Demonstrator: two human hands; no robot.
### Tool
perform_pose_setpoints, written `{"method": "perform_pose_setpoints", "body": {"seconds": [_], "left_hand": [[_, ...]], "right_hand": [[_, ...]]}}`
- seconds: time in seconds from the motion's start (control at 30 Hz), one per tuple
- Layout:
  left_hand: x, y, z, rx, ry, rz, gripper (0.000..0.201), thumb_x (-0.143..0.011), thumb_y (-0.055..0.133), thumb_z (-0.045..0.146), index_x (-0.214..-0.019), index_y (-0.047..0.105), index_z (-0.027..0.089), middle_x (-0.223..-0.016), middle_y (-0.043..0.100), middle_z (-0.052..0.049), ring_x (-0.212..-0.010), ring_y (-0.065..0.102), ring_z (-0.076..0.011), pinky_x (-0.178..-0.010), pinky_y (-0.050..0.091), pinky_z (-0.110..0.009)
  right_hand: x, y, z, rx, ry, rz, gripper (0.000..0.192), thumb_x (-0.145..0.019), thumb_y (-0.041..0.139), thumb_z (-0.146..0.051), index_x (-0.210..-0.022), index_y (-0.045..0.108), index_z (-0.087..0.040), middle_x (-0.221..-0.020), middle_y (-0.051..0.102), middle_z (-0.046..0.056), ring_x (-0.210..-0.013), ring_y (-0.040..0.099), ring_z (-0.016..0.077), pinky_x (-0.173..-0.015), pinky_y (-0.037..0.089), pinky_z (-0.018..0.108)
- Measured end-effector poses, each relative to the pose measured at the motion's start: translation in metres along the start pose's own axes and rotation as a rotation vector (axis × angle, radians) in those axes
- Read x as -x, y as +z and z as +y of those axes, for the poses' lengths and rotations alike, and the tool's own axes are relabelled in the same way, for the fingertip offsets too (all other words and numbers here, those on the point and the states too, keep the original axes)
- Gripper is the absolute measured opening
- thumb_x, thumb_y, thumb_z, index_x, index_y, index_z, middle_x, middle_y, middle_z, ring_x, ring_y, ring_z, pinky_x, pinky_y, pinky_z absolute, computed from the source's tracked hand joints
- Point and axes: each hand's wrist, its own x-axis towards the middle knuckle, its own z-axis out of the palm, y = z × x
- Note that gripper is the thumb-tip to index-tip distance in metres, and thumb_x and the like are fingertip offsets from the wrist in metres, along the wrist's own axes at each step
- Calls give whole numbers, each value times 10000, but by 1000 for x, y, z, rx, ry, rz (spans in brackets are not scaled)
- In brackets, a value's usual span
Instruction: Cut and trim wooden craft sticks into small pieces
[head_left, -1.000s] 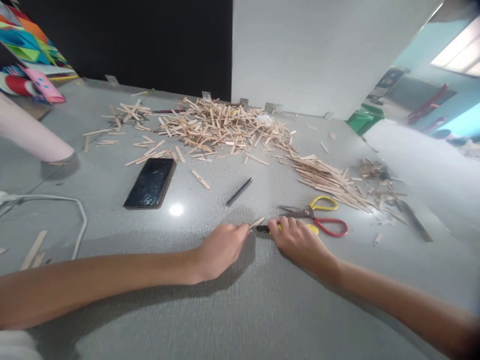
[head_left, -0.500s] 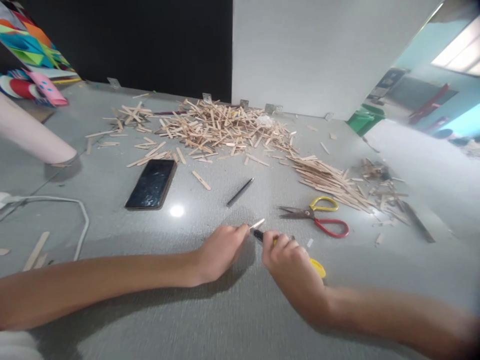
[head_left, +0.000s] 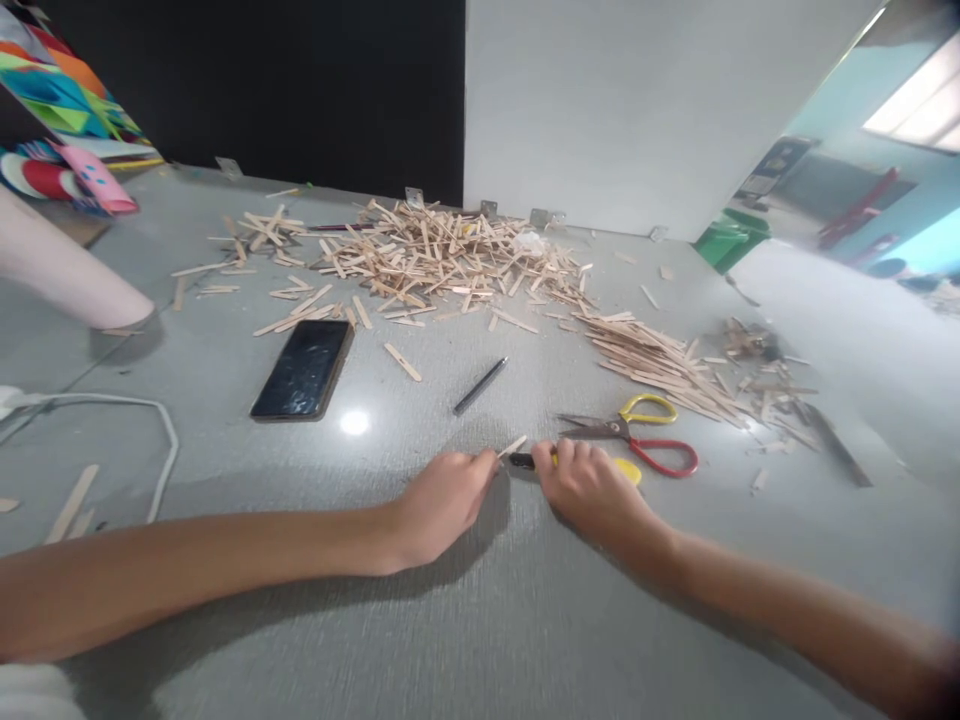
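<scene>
My left hand (head_left: 444,505) is closed on a small wooden stick (head_left: 515,446), whose pale end sticks out beyond the thumb and finger. My right hand (head_left: 594,490) grips a yellow-and-black utility knife (head_left: 628,470), its black front pointing left at the stick. The knife's tip is close to the stick by my left fingertips; whether it touches I cannot tell. Just behind my right hand lie open scissors (head_left: 616,428) with one yellow and one red handle. A dark pen (head_left: 481,386) rests beyond my left fingertips.
A large heap of wooden sticks (head_left: 442,255) spreads along the back, with a neater bundle (head_left: 664,365) to its right. A phone (head_left: 304,370) lies left of centre. At the left are a white cable (head_left: 169,440) and a pale tube (head_left: 67,265). A flat blade (head_left: 838,445) lies far right.
My right hand has moved up and slightly right, and the knife lies more level, its yellow end raised. My left hand stays in nearly the same place with the stick.
</scene>
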Motion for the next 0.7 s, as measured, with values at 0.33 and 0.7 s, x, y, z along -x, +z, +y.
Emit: {"method": "perform_pose_setpoints", "body": {"seconds": [0.33,0.7], "left_hand": [[-1,-1,2,-11,-6,-26,276,-1093,411,158,-906,613,168,-693,663,-48,-585,634,-190,-563,368,-298],[-11,-11,-3,53,-12,-50,345,-1118,372,235,-872,607,175,-694,623,-22,-587,535,-162,-586,297,-302]], "right_hand": [[-8,14,20,-41,-113,22,217,-1037,448,-30,-932,523,-204,-700,636,7,-571,628,182,-528,270,327],[3,-17,-2,1,46,-29,195,-973,505,12,-973,630,-137,-657,613,30,-501,623,187,-473,316,295]]}}
